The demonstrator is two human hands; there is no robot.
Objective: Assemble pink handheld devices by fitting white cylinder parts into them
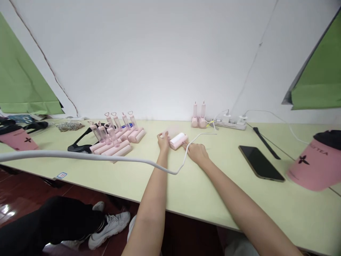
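Observation:
A pale pink twin-tube piece with a white top (179, 139) lies tilted between my hands, low over the table. My right hand (196, 152) has its fingertips against the right end of this piece and grips it there. At its left end is my left hand (163, 141), fingers closed, with a blurred pale pink part at the fingertips; its shape cannot be made out. To the left stand several matching pink pieces (117, 147) with clear upright tubes, some topped by heart-shaped loops. Two more pink pieces (198, 121) stand against the wall.
A white cable (170, 172) crosses in front of my hands. On the right are a power strip (231, 124), a phone (261, 163), a black strap (266, 144) and a pink cup (317, 163). A black headset-like frame (80, 144) lies left. Another person's shoe (110, 227) shows below.

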